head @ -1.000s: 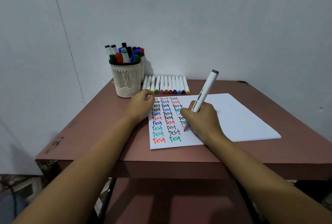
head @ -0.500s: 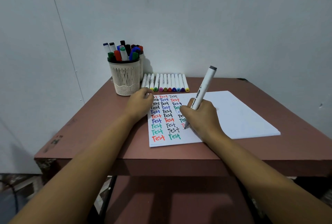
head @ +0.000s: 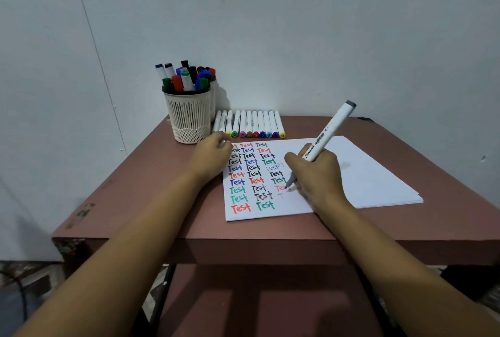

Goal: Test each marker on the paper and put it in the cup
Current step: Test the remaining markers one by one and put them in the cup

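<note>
My right hand [head: 319, 177] grips a white marker [head: 326, 138] with a grey end cap, tilted up to the right. Its grey tip touches the white paper [head: 365, 174] beside a red "Test", and a faint grey "T" shows just below. The paper carries three columns of coloured "Test" words. My left hand [head: 209, 159] rests with curled fingers on the paper's upper left corner; whatever is inside it is hidden. The slotted cream cup [head: 189, 117], holding several capped markers, stands at the back left. A row of several white markers [head: 251, 125] lies behind the paper.
The reddish-brown table [head: 151, 188] stands against a pale wall at the back and left. A second cup [head: 213, 98] peeks out behind the first. The paper is a stack, with its blank half to the right. A lower shelf shows beneath the front edge.
My right hand has shifted slightly right with the marker, uncovering a faint grey "T" on the paper. My left hand has stayed on the paper's corner.
</note>
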`<state>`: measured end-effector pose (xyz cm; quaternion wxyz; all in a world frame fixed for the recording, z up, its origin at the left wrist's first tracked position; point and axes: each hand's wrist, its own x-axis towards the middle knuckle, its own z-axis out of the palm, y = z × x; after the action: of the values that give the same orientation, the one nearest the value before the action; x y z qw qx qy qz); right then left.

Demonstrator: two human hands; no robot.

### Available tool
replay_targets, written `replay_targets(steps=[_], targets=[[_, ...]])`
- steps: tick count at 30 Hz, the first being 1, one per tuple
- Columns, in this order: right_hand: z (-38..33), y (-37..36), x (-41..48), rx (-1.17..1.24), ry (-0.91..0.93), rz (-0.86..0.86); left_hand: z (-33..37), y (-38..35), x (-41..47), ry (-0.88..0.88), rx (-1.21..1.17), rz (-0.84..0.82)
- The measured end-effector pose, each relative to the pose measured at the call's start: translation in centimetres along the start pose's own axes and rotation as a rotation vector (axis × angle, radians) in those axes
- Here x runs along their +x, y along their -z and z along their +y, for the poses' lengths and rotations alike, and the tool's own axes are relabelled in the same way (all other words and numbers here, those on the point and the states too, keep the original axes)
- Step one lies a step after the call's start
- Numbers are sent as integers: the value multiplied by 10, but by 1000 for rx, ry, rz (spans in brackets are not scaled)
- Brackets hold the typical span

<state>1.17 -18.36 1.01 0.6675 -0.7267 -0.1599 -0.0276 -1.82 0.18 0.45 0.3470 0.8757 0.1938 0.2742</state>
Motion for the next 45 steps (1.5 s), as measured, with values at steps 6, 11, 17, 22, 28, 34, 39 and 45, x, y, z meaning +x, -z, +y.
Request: replay_targets(steps=[6, 11, 17, 22, 28, 34, 39, 45], targets=[[-3, -2, -5, -141, 39, -52, 0, 0, 0, -1, 12, -1], [-6, -2, -8, -148, 45, -51, -1, 0, 1, -12, 31, -9], [-4, -2, -7, -151, 17, -62, -1, -1, 1, -5, 29, -6], [-9, -1, -11, -147, 39, -36, -1, -1, 1, -4, 22, -12], [-9, 0, -12, -152, 51, 6, 0, -1, 0, -1, 19, -6], [-10, 0, -11, -170, 27, -5, 0, 0, 0, -7, 34, -4], [-8, -2, -11, -201, 31, 12, -1, 0, 0, -10, 45, -12], [-9, 0, -11, -154, 20, 21, -1, -1, 0, -12, 57, -12]])
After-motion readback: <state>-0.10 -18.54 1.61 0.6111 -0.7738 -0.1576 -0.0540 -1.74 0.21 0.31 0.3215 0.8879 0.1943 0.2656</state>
